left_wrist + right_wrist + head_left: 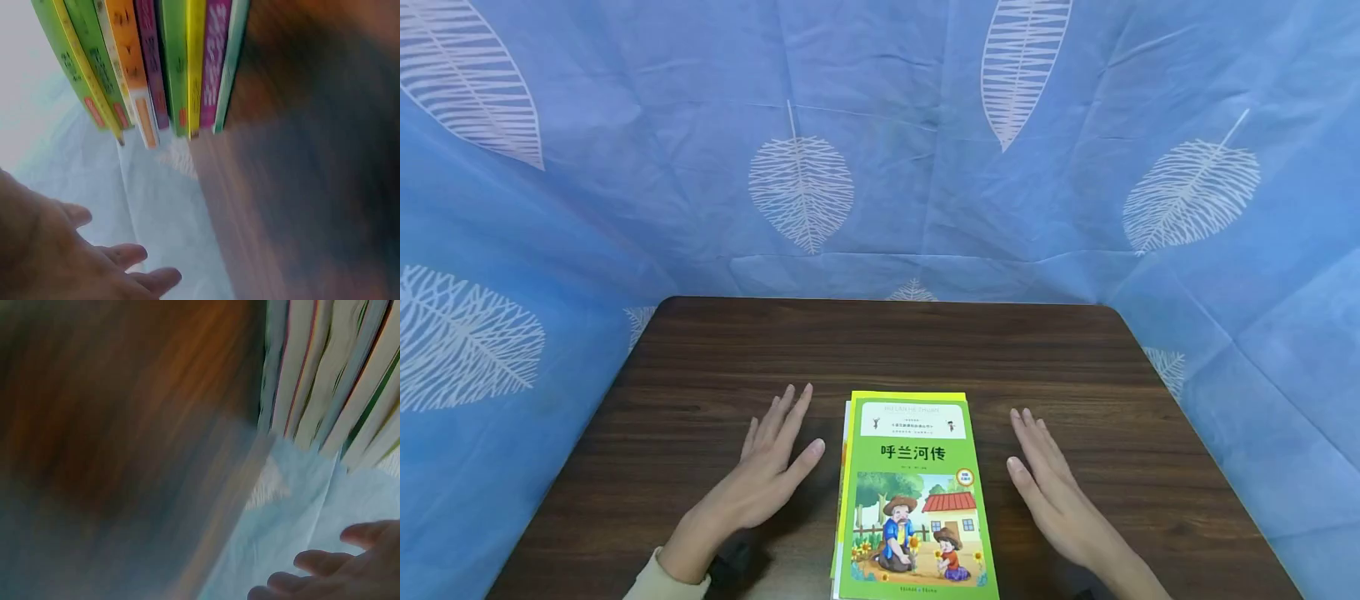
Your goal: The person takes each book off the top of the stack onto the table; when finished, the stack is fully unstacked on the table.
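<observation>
A stack of several books [917, 500] lies on the dark wooden table, topped by a green book with a drawn farmer and child on its cover. Their coloured spines [175, 69] face the left wrist camera; the pale page edges [331, 375] face the right one. To the left of the stack, my left hand [763, 483] hovers with its fingers spread, apart from the books. On the other side is my right hand [1063, 500], its fingers straight and close together, also touching no book. Neither hand holds anything.
The brown table [880, 342] has rounded far corners. Blue cloth [880, 200] with white leaf prints hangs behind it and along both sides. A pale sleeve [670, 579] covers the left forearm.
</observation>
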`<act>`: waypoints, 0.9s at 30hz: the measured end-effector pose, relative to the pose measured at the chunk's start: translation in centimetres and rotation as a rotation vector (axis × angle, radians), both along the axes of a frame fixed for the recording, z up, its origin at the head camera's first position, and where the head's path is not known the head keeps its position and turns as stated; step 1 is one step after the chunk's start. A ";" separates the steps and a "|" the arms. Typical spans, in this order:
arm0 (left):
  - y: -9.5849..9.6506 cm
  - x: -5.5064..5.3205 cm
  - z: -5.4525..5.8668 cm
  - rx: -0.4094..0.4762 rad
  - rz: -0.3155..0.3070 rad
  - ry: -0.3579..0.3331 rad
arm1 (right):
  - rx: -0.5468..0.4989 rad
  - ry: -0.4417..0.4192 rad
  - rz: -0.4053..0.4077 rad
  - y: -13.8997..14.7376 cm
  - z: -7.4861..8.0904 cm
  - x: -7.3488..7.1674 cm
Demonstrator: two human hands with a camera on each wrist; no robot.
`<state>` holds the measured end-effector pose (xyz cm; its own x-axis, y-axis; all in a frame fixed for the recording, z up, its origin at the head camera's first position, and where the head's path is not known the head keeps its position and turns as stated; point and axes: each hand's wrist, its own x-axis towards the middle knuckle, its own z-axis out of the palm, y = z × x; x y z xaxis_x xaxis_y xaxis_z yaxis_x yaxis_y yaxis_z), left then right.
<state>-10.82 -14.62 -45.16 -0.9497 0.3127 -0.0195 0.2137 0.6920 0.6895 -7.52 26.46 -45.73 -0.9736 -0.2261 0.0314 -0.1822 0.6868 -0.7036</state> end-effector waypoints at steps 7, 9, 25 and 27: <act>1.0 0.0 -0.6 0.279 -0.058 -0.150 | -0.379 -0.166 0.013 -2.5 0.0 0.1; 1.5 0.1 -0.8 0.340 -0.055 -0.176 | -0.483 -0.215 -0.004 -3.2 0.0 0.1; 6.2 2.3 -2.6 0.760 0.025 -0.420 | -0.790 -0.558 -0.114 -7.1 -1.7 1.3; 6.6 2.7 -2.8 0.762 0.028 -0.433 | -0.809 -0.576 -0.105 -7.3 -1.8 1.4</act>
<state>-8.14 -8.01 -47.96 -0.9148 0.3638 -0.1754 -0.1840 0.0112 0.9829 -6.09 19.21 -47.57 -0.9025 -0.2577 -0.3452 0.3681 -0.0450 -0.9287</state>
